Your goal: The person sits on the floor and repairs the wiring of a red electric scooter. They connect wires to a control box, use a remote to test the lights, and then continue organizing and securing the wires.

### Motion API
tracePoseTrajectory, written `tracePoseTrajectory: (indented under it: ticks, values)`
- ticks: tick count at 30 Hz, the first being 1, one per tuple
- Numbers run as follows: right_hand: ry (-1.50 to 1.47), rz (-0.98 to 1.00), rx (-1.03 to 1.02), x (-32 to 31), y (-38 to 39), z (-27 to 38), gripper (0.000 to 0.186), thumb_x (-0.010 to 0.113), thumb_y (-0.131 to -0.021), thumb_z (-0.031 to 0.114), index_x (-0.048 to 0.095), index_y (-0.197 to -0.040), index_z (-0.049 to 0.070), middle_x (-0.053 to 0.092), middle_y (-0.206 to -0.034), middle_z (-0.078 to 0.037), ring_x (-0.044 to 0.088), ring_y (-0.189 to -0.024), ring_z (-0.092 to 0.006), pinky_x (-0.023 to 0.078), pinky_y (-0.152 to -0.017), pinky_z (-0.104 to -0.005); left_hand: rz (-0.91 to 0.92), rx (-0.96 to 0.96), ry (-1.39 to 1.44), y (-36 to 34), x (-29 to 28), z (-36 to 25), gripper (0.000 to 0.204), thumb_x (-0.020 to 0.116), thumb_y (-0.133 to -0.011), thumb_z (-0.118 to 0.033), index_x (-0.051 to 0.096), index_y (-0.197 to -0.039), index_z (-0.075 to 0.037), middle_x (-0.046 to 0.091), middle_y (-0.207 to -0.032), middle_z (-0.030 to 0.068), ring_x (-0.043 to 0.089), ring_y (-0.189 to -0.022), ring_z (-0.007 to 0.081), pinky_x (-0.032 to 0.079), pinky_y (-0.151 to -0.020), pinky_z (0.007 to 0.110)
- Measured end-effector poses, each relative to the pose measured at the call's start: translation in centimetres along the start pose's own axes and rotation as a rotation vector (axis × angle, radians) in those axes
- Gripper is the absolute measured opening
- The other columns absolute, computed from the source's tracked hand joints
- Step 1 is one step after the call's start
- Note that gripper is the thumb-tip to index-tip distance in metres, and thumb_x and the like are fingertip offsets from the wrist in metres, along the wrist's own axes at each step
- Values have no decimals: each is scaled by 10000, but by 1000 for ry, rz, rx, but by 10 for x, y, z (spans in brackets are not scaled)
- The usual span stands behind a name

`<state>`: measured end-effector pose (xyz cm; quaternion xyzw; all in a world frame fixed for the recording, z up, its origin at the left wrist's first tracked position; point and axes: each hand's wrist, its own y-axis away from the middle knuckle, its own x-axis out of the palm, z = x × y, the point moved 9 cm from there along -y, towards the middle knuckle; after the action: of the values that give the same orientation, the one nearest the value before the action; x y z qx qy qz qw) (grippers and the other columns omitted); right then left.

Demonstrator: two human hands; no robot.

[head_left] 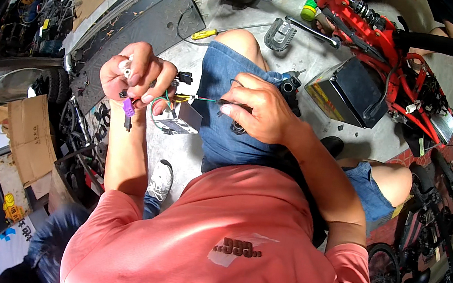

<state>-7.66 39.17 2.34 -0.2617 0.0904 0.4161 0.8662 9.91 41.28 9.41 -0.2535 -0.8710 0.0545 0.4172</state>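
My left hand (142, 73) is closed round a bundle of wires with several small connectors, among them a purple connector (128, 106) and a black connector (185, 78). Just below its fingers is a silver finned controller box (187, 119), with thin coloured wires beside it. Over my denim-covered thigh, my right hand (260, 108) pinches a black cable end (235, 106) between thumb and fingers. A thin green wire (204, 99) stretches from that cable toward the bundle at my left hand. Whether the cable's tip is bare or plugged is too small to tell.
A red bike frame (366, 30) lies at the upper right, with a black battery box (348, 89) against it. On the floor are a pedal (280, 35), a yellow-handled screwdriver (204, 34) and a dark power tool (290, 89). Cardboard (30, 138) and parts crowd the left.
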Motion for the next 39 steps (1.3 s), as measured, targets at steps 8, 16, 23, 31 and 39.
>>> tracePoseTrajectory:
  ticks: [8, 16, 23, 31, 39]
  values:
    - [119, -37, -31, -12, 6, 11, 148, 764, -903, 173, 749, -910, 26, 591, -857, -124, 635, -822, -345, 523, -725, -457, -50, -96, 21, -11, 1, 6, 239, 521, -1007, -195, 560, -824, -46, 534, -580, 54, 575, -690, 233, 578, -544, 422]
    - [115, -217, 292, -84, 51, -18, 134, 757, -917, 128, 741, -929, -4, 607, -835, -105, 616, -757, -265, 489, -687, -375, -145, 10, -6, -3, 1, -40, 270, 483, -1055, -227, 507, -841, -63, 528, -608, 41, 547, -718, 208, 581, -541, 407]
    - [-90, -420, 287, -138, 40, 20, 105, 748, -947, 60, 763, -1012, -21, 633, -849, -56, 562, -762, -146, 450, -680, -293, -429, -254, -254, -12, -14, 20, 307, 573, -904, -272, 614, -915, 33, 407, -497, 34, 470, -525, 191, 474, -479, 342]
    - [95, -350, -161, -150, -68, 149, 123, 734, -959, 56, 767, -1011, -51, 680, -864, -55, 594, -769, -101, 460, -687, -251, -250, -365, -557, -76, 46, 71, 455, 728, -930, -190, 644, -1312, 43, 569, -736, -14, 514, -623, 68, 393, -554, 246]
    - [353, -543, -486, -156, -104, 231, 254, 751, -910, 91, 730, -1119, -52, 634, -921, -117, 622, -815, -201, 522, -743, -332, -517, 91, -651, -99, 56, -43, 405, 570, -1097, -308, 572, -769, -71, 424, -558, -29, 440, -530, 104, 393, -554, 273]
